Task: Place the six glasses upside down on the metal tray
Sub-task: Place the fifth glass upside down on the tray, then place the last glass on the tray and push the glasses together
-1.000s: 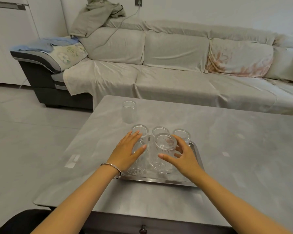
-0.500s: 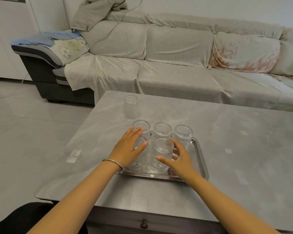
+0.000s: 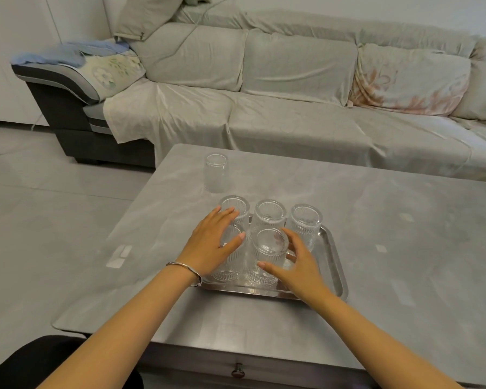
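Note:
A metal tray (image 3: 336,266) lies on the grey table. Three ribbed clear glasses stand upside down in its back row: left (image 3: 235,206), middle (image 3: 270,214) and right (image 3: 306,221). Two more stand inverted in the front row. My left hand (image 3: 212,244) lies flat on top of the front-left glass (image 3: 227,269), fingers spread. My right hand (image 3: 299,262) is wrapped around the front-middle glass (image 3: 270,247), thumb in front and fingers behind. A sixth glass (image 3: 216,173) stands on the table beyond the tray's far left corner.
The grey table (image 3: 404,248) ends close to me, with a drawer knob (image 3: 238,374) below its front edge. The tray's front-right corner holds no glass. A covered sofa (image 3: 292,108) runs behind the table, and tiled floor (image 3: 54,220) lies to the left.
The view has tilted and shifted a little. Both hands stay on the two front glasses, and the front-middle glass now stands lower in my right hand on the tray.

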The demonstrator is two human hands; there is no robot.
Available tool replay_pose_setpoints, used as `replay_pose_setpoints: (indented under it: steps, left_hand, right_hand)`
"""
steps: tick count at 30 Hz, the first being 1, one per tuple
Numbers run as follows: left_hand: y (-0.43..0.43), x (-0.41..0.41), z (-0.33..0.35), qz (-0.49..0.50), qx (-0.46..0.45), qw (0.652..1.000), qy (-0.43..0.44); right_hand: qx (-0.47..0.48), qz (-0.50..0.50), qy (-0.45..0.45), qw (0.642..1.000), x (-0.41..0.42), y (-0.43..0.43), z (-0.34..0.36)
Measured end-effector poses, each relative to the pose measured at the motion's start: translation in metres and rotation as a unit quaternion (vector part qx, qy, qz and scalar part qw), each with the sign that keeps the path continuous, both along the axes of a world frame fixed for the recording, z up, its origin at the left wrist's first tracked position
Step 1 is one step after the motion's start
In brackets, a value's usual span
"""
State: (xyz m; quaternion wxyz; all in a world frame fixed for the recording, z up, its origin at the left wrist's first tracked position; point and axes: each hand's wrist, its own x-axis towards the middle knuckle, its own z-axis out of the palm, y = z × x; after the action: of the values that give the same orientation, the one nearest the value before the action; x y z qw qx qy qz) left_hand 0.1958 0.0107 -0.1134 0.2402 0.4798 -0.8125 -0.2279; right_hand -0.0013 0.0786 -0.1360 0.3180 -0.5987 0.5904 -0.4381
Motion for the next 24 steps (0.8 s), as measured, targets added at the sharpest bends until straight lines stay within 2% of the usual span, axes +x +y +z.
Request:
replay_pose_setpoints:
  steps: [6, 11, 16, 24]
  left_hand:
    - [-0.021, 0.015, 0.012, 0.006, -0.024, 0.997, 0.074]
    - [-0.064, 0.034, 0.022, 0.05, -0.023, 0.993, 0.104]
    - [-0.116, 0.045, 0.021, 0.094, 0.02, 0.985, 0.143]
    - [-0.196, 0.044, 0.001, 0.11, 0.098, 0.976, 0.16]
  right_hand:
    - [-0.042, 0.016, -0.014, 0.999, -0.004, -0.014, 0.043]
    - [-0.05, 0.02, -0.051, 0.997, -0.004, -0.064, 0.079]
    - [0.007, 0.019, -0.095, 0.995, 0.003, -0.136, 0.085]
    - [0.101, 0.061, -0.038, 0.992, 0.011, -0.238, 0.06]
